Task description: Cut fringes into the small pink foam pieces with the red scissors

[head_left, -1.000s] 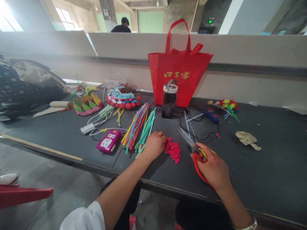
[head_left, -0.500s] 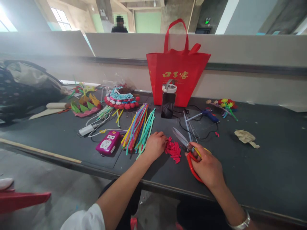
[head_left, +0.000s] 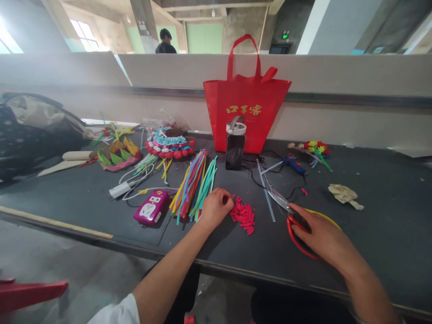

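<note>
My left hand (head_left: 216, 207) rests on the dark table (head_left: 388, 234) with its fingers curled and pinched together at the left edge of a small pile of red cut pieces (head_left: 243, 214). What the fingertips hold is hidden. My right hand (head_left: 319, 234) lies low over the red handles of a pair of scissors (head_left: 281, 202). The scissors lie flat on the table with the blades pointing up and left, and my fingers reach into the handle loop. A thin yellow strip (head_left: 332, 218) curves beside that hand.
A bundle of coloured strips (head_left: 195, 182) and a pink power strip (head_left: 150, 208) lie left of my left hand. Behind stand a dark bottle (head_left: 235, 146) and a red tote bag (head_left: 246, 112). A blue glue gun (head_left: 295, 165), crumpled paper (head_left: 344, 193) and flower crafts (head_left: 168, 144) lie around.
My right hand has moved right and lowered the scissors from raised to flat on the table. My left hand stays at the red pieces.
</note>
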Available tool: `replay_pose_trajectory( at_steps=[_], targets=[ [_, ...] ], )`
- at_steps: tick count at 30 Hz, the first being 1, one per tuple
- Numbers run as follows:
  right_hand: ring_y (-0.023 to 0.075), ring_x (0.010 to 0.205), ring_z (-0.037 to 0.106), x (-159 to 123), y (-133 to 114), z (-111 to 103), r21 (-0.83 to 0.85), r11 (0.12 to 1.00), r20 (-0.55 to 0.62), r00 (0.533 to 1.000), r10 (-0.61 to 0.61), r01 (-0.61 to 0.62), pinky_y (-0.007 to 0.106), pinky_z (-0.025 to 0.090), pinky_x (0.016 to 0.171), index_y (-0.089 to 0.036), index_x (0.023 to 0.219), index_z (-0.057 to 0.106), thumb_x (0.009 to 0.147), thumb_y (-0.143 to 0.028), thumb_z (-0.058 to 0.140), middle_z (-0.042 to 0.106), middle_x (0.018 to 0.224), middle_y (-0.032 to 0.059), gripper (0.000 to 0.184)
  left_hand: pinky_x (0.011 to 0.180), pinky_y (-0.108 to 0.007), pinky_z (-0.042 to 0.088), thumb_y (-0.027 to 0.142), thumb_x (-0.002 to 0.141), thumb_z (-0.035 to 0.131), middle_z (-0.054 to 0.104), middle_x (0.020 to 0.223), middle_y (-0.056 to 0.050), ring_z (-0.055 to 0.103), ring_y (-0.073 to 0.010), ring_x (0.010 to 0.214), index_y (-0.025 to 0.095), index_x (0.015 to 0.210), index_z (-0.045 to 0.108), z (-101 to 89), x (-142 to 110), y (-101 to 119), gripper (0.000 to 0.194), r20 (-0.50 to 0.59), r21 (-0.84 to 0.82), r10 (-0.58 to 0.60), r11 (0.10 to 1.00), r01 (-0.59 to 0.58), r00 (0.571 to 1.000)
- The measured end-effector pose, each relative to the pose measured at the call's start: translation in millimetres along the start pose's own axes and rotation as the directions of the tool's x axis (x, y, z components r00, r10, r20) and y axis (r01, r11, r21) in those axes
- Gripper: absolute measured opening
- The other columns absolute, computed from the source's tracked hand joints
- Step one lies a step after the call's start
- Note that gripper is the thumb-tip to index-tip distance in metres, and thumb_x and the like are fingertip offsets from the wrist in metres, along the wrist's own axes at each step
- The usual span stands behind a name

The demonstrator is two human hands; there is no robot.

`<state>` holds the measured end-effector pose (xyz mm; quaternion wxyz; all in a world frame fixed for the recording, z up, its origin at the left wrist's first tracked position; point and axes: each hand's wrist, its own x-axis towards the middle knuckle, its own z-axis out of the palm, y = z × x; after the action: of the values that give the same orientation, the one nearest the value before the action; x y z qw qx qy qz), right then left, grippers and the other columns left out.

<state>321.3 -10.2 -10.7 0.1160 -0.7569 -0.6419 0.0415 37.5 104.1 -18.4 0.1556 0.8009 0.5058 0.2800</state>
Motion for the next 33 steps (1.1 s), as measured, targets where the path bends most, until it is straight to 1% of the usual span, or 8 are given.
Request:
replay_pose_trajectory(
  at_steps=[4, 6, 8, 10, 13, 16, 21, 33],
  targets=[
    [0.0308, 0.065, 0.066, 2.8, -34.2, -15.0, -0.139, 0.982, -0.091, 0.989, 0.114, -0.126, 0.04, 0.046, 0.056, -0.026, 0.115, 0.068, 0.079, -0.057, 0.053, 0.072, 0.074, 0.0097, 0.05, 0.066, -0.025, 0.042, 0.015, 0.077, 0.055, 0.063, 0.077, -0.001, 0.059, -0.014, 0.072, 0.018, 0.075, 0.061, -1.9, 0.1, 0.7, 0.007, -0.002, -0.06, -0.031, 0.998, 0.031, 1.0],
    [0.0285, 0.078, 0.068, 22.1, -66.1, -16.7, 0.041, 0.998, -0.26, 0.964, 0.053, -0.044, 0.039, 0.049, 0.066, -0.023, 0.122, 0.063, 0.083, -0.052, 0.051, 0.073, 0.09, 0.0117, 0.05, 0.064, -0.025, 0.041, 0.016, 0.077, 0.056, 0.062, 0.075, -0.001, 0.057, -0.0139, 0.07, 0.018, 0.074, 0.06, -1.7, -0.1, 0.8, 0.006, 0.003, -0.074, -0.035, 0.997, 0.035, 0.999],
    [0.0242, 0.089, 0.067, 54.4, -99.1, -10.0, 0.342, 0.93, -0.338, 0.941, -0.01, 0.133, 0.036, 0.05, 0.076, -0.021, 0.129, 0.055, 0.082, -0.05, 0.056, 0.07, 0.107, 0.0109, 0.056, 0.063, -0.026, 0.04, 0.016, 0.076, 0.056, 0.06, 0.073, -0.001, 0.056, -0.0136, 0.068, 0.018, 0.073, 0.06, -1.5, -0.2, 0.8, 0.006, 0.007, -0.083, -0.033, 0.996, 0.033, 0.999],
    [0.0245, 0.095, 0.063, 93.1, -126.6, 3.3, 0.526, 0.837, -0.396, 0.915, 0.083, 0.151, 0.037, 0.05, 0.081, -0.014, 0.131, 0.05, 0.074, -0.051, 0.065, 0.064, 0.117, 0.0146, 0.07, 0.063, -0.026, 0.039, 0.015, 0.075, 0.056, 0.059, 0.073, 0.0, 0.055, -0.0135, 0.067, 0.018, 0.073, 0.06, -1.6, -0.2, 0.6, 0.006, 0.009, -0.089, -0.03, 0.996, 0.031, 1.0],
    [0.0295, 0.109, 0.055, 144.7, -153.5, 27.1, 0.585, 0.808, -0.449, 0.858, 0.248, 0.072, 0.042, 0.044, 0.093, -0.005, 0.127, 0.046, 0.068, -0.049, 0.071, 0.056, 0.123, 0.0228, 0.078, 0.064, -0.026, 0.04, 0.014, 0.074, 0.056, 0.059, 0.074, -0.001, 0.055, -0.0138, 0.069, 0.017, 0.073, 0.06, -2.2, 0.1, 0.1, 0.006, 0.013, -0.097, -0.025, 0.995, 0.026, 1.0],
    [0.0329, 0.116, 0.05, 174.5, -168.7, 46.7, 0.6, 0.8, -0.451, 0.837, 0.309, 0.028, 0.044, 0.038, 0.1, -0.002, 0.125, 0.045, 0.067, -0.05, 0.073, 0.055, 0.122, 0.0251, 0.08, 0.065, -0.026, 0.04, 0.014, 0.074, 0.056, 0.059, 0.074, -0.001, 0.055, -0.0141, 0.07, 0.018, 0.074, 0.06, -2.8, 0.6, -0.6, 0.006, 0.023, -0.1, -0.019, 0.995, 0.021, 1.0],
    [0.035, 0.118, 0.047, 192.7, -184.4, 66.4, 0.613, 0.789, -0.444, 0.811, 0.381, -0.035, 0.045, 0.034, 0.103, -0.002, 0.128, 0.041, 0.065, -0.051, 0.076, 0.052, 0.125, 0.0264, 0.087, 0.066, -0.026, 0.04, 0.013, 0.074, 0.054, 0.058, 0.073, -0.001, 0.055, -0.0142, 0.069, 0.018, 0.071, 0.06, -3.5, 1.4, -0.7, 0.008, 0.026, -0.106, -0.001, 0.994, 0.004, 1.0],
    [0.0378, 0.115, 0.047, 219.1, -195.4, 73.7, 0.642, 0.755, -0.415, 0.768, 0.488, -0.133, 0.049, 0.037, 0.097, -0.006, 0.125, 0.039, 0.066, -0.049, 0.076, 0.05, 0.122, 0.0263, 0.082, 0.065, -0.026, 0.04, 0.012, 0.074, 0.055, 0.058, 0.073, -0.001, 0.055, -0.0143, 0.07, 0.018, 0.071, 0.06, -4.3, 2.0, -0.2, 0.008, 0.036, -0.112, -0.029, 0.993, 0.032, 0.999]
  ],
)
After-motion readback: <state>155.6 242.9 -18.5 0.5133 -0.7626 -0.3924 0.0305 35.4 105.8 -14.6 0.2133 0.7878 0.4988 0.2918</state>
